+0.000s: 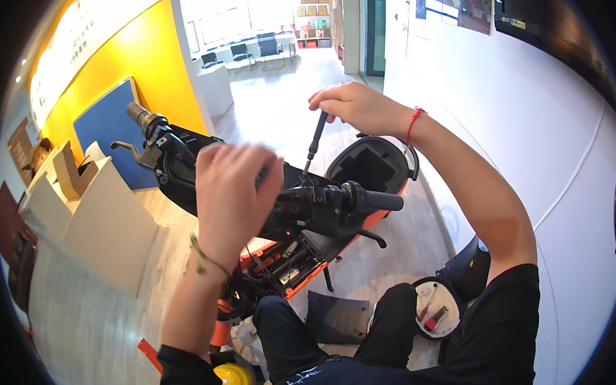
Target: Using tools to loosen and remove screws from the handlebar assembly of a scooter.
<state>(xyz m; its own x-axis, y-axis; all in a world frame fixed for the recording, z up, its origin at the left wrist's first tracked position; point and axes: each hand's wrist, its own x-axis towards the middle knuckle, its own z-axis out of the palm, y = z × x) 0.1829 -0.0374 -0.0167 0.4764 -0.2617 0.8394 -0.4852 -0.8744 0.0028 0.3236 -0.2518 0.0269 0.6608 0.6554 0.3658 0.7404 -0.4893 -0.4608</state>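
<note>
- A pale stepped cabinet (107, 219) stands at the far left, in front of a blue board (106, 138) leaning on the yellow wall.
- Next comes a grey handlebar grip (142, 119) with its lever (129, 152) beside it.
- The left hand (237, 183), blurred, is over the middle of the black handlebar (324, 201); something dark shows by its fingers, but I cannot tell whether it grips it.
- Below, wiring and black parts lie bare in the orange-edged scooter body (292, 261).
- The screwdriver (317, 135) stands slightly tilted above the handlebar, its tip end down near the middle.
- The right hand (352, 107), well apart from the left, has its fingers closed around the top of the black handle.
- Behind the handlebar is an open dark storage bin (366, 166).
- A black right grip (382, 201) points rightward.
- A round pale tray (451, 298) at lower right holds red-handled tools (436, 319).
</note>
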